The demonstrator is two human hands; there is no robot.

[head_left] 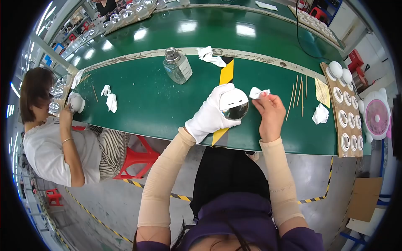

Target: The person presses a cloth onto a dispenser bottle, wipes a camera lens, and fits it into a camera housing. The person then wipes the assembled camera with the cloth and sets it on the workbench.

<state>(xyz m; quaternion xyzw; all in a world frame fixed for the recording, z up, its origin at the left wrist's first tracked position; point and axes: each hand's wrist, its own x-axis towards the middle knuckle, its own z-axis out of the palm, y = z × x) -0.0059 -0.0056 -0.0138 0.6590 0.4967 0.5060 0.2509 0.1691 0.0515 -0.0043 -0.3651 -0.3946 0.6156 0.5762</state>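
My left hand (211,111), in a white glove, is wrapped round a dome camera (235,103) with a white shell and a glossy dark dome. The dome is turned towards me, above the front part of the green table. My bare right hand (270,113) pinches a small crumpled white cloth (259,93) just to the right of the camera. A gap shows between cloth and camera. Beyond my left hand stands a clear bottle (178,67) with a metal cap. Another crumpled white cloth (210,56) lies at the back by the striped tape.
Several thin wooden sticks (298,94), a yellow pad (322,93) and a white wad (320,113) lie right. Beyond them are a board of white round parts (344,119) and a pink-white fan (376,113). A co-worker (54,142) sits left, holding a white piece (76,102).
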